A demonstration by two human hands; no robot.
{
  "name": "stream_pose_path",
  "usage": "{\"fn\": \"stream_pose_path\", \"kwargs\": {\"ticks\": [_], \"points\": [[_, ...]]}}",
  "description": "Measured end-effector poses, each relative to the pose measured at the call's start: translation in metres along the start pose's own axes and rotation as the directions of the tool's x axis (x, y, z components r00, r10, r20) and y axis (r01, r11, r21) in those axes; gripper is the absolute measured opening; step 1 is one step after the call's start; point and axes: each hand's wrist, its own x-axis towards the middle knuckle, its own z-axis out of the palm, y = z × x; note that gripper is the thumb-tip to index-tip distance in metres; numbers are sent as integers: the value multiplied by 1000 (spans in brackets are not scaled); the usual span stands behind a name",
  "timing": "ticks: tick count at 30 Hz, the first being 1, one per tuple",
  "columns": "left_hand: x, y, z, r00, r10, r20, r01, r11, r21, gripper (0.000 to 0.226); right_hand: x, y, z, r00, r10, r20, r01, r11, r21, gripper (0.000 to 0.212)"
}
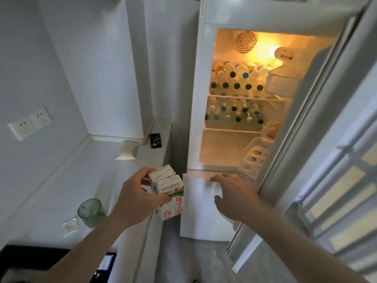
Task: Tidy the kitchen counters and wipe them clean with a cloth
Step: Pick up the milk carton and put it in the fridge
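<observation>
Head view shows my left hand [135, 198] gripping two milk cartons [167, 186] upright, just off the counter's [61, 180] right edge. The lit fridge [240, 148] stands open ahead and right of them. My right hand [232, 193], fingers loose and holding nothing, is nearer its bare lower shelf [222, 148].

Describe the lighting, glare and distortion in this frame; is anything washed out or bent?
Head view: warm lamp glare blows out the fridge's upper back wall; the counter and walls sit in dim bluish light. Wide-angle bending curves the fridge door and wall edges. The bottles look soft; print on the milk cartons in the left hand stays readable.
</observation>
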Motion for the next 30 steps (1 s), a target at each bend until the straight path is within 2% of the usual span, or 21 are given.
{"fn": "stream_pose_path", "kwargs": {"ticks": [4,7,11,13,17,22,30], "points": [[6,14,10,998,45,32,-45,999,-6,55,-13,13,-14,982,46,-183,-26,993,112,40],[13,30,16,994,87,64,-85,996,-29,55,-28,29,-24,929,86,-359,8,968,252,28],[20,52,28,987,116,110,-103,988,-114,54,-43,48,-32,854,131,-503,39,949,312,33],[24,63,36,978,140,152,-118,982,-144,54,-51,58,-31,854,157,-495,3,952,306,38],[26,81,48,962,187,197,-157,975,-160,55,-64,73,-29,894,271,-356,-158,936,315,43],[32,108,69,952,211,219,-181,972,-150,59,-83,105,-37,861,343,-375,-197,906,376,37],[45,175,112,925,280,257,-224,948,-225,55,-105,153,-43,817,415,-401,-219,866,450,28]]}}
